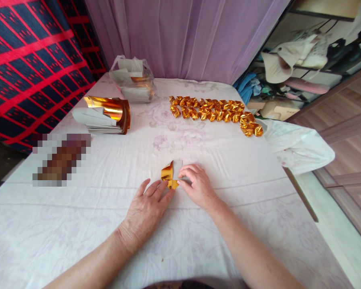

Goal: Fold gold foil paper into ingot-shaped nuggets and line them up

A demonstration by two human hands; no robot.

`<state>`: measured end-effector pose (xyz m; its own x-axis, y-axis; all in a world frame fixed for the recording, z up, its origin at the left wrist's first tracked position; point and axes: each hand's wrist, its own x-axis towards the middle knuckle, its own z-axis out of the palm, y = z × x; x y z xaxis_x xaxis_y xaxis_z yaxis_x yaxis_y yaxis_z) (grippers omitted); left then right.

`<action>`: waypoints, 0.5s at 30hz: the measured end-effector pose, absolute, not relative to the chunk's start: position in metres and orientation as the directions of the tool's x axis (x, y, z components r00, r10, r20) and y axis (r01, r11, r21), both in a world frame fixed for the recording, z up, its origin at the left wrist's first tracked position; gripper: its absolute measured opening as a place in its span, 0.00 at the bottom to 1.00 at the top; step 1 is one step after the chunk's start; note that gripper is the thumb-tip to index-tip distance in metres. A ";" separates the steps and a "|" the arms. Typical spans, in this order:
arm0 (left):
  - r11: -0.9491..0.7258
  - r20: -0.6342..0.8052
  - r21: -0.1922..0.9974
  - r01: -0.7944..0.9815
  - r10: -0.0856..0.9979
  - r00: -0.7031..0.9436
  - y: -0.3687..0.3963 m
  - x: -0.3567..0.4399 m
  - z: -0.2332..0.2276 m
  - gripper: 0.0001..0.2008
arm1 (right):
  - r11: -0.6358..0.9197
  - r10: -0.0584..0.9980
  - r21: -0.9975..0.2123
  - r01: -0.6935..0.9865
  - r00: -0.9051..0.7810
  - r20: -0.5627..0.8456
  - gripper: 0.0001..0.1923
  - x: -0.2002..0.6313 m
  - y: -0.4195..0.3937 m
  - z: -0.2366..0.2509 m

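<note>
A small sheet of gold foil paper point(167, 171), partly folded with its grey back showing, lies on the tablecloth in front of me. My left hand point(149, 206) rests flat with its fingers apart, the fingertips on the sheet's lower left edge. At the right side of the sheet, my right hand point(198, 185) pinches a folded flap between thumb and fingers. Further back on the right stand rows of folded gold foil pieces point(212, 108). To the left is a stack of gold foil sheets point(108, 116), some curled, with grey backs.
A clear plastic bag point(135, 78) of more sheets sits at the back left. A blurred-out patch point(63, 160) covers something at the left edge. The white tablecloth point(228, 156) spans the table. Beyond its right edge are a white plastic bag point(301, 144) and crowded shelves point(307, 76).
</note>
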<state>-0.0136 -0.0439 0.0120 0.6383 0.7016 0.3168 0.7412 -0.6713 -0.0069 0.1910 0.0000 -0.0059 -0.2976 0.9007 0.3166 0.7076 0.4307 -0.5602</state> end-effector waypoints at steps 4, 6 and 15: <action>-0.670 0.324 -0.016 0.742 0.698 0.638 -0.044 -0.013 0.012 0.14 | 0.478 0.877 -0.572 0.667 -0.329 0.349 0.07 0.196 0.005 -0.008; -0.670 0.319 -0.021 0.742 0.699 0.640 -0.044 -0.013 0.013 0.14 | 0.490 0.871 -0.568 0.661 -0.341 0.354 0.08 0.197 0.005 -0.007; -0.674 0.294 -0.043 0.737 0.697 0.654 -0.045 -0.011 0.015 0.14 | 0.407 0.911 -0.505 0.761 -0.299 0.284 0.08 0.185 -0.006 0.000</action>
<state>-0.0111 -0.0446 0.0152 0.6543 0.6970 0.2935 0.7375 -0.6740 -0.0434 0.1851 -0.0059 -0.0003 -0.2985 0.9112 0.2838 0.7614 0.4067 -0.5048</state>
